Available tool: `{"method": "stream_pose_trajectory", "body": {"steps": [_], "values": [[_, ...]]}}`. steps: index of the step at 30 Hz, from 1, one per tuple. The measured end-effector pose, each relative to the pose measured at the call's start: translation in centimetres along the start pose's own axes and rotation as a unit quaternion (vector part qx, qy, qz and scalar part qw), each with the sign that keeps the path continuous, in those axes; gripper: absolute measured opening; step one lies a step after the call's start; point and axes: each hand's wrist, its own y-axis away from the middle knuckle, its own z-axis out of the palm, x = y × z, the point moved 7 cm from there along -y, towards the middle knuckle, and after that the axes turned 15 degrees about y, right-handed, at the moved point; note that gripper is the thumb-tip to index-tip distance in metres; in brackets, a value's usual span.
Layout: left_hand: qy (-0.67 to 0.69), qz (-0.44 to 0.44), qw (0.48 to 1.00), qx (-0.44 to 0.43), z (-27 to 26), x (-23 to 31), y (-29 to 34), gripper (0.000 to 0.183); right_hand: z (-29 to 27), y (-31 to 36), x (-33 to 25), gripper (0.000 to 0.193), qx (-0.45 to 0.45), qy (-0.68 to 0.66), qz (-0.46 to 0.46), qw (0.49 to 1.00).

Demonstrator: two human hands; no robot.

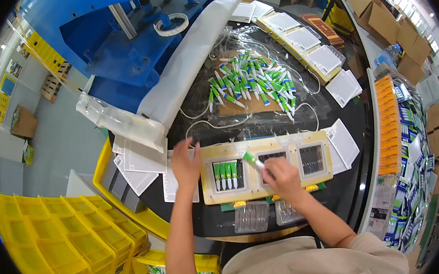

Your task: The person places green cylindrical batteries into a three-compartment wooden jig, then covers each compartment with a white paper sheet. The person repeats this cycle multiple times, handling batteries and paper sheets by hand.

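My right hand [281, 176] pinches a small green and white tube [251, 158] by its white cap end, above the middle opening of a long cream frame [282, 143]. The frame's left pocket holds several tubes [226, 174] side by side with their white caps toward me. The middle and right pockets show dark, clear-lined cavities. My left hand [184, 163] rests by the frame's left end, fingers apart, holding nothing. A loose heap of green, white and blue tubes [251, 77] lies beyond the frame on brown cardboard.
Clear plastic blister trays [251, 217] lie at the near table edge. White cards [140, 157] are at left and right. A blue press [118, 52] stands far left; another cream frame with white cards [302, 41] curves along the far right. Yellow crates [56, 245] stand near left.
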Motion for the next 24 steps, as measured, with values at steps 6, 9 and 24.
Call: {"method": "stream_pose_trajectory", "body": {"steps": [6,9,24], "values": [[0.034,0.009,0.999,-0.026,2.9,-0.4,-3.7,0.022,1.7,3.8,-4.8,0.013,-0.035,0.064,-0.026,0.997],[0.04,0.029,0.998,-0.032,2.7,0.6,-1.7,0.021,2.9,4.1,-5.6,0.016,-0.069,0.085,0.006,0.994],[-0.002,0.06,0.997,-0.052,3.8,1.5,-3.4,0.029,5.6,-2.6,-0.4,0.019,-0.069,0.016,0.038,0.997]]}}
